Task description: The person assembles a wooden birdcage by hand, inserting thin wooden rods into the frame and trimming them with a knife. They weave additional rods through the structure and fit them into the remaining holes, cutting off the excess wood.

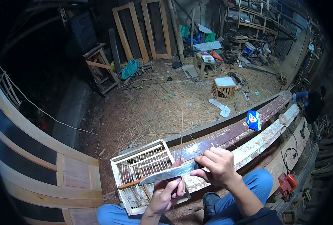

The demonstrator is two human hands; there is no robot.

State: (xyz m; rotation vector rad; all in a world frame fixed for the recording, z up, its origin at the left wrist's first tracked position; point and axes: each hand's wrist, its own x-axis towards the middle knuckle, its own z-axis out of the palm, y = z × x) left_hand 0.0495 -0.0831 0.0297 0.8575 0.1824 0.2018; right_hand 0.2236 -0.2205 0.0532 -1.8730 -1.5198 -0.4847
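Note:
My right hand is wrapped around the dark handle of a broad-bladed knife. Its blade points left and lies across the top of my left hand. Between the closed fingers of that left hand stands a thin wooden stick, rising upright past the blade. Just behind and to the left of my hands, a wooden cage frame with rows of thin bars rests at a tilt near my knees. My left hand overlaps its right side in this view.
Long planks run to the right, bearing shavings and a blue-and-white packet. A red power tool sits at the right. Coiled strips lie on the littered ground. Panelled wooden doors stand left; another person is far right.

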